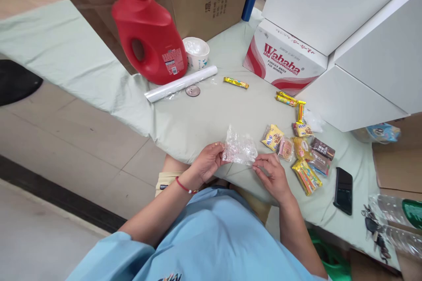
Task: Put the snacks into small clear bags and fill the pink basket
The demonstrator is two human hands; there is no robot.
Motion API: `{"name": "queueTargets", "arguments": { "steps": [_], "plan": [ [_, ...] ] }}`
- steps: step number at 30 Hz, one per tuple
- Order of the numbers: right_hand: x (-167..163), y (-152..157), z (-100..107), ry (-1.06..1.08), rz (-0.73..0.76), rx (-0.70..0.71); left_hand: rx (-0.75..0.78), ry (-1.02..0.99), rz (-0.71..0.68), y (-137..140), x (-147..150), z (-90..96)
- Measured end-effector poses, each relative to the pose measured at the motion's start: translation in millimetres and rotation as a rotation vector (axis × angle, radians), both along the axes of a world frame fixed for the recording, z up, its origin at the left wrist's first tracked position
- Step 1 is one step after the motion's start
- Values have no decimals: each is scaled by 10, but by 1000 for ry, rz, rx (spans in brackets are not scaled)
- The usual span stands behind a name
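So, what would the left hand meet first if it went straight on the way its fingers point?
The crumpled clear plastic, whose edge the left hand touches. Whether it would push into the plastic or slip past is uncertain, as depth is unclear.

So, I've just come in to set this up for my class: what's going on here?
A person in a light blue shirt is holding a crinkled piece of clear plastic, the left hand at one side and the right hand at the other. Wrapped snacks lie to the right on the cloth-covered table, with a dark phone beyond them. Farther back are a white roll and a red jug.
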State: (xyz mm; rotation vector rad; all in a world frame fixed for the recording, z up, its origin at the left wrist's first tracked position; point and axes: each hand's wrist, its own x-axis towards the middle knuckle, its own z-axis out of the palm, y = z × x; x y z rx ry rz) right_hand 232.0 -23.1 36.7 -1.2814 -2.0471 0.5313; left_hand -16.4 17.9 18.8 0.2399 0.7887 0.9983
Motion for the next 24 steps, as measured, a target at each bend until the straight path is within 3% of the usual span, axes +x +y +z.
{"name": "queueTargets", "arguments": {
  "steps": [7,10,16,24],
  "plan": [
    [-141,-66,-55,218,-157,-328,22,-97,41,-62,20,-41],
    [-261,-82,-33,394,-216,-495,61,-96,-52,-157,123,-12],
    [-478,-55,43,636,-176,-701,235,174,-265,-292,297,2],
    [-395,-2,102,896,-364,-767,167,288,-82,-175,96,-40]
  ]
}}
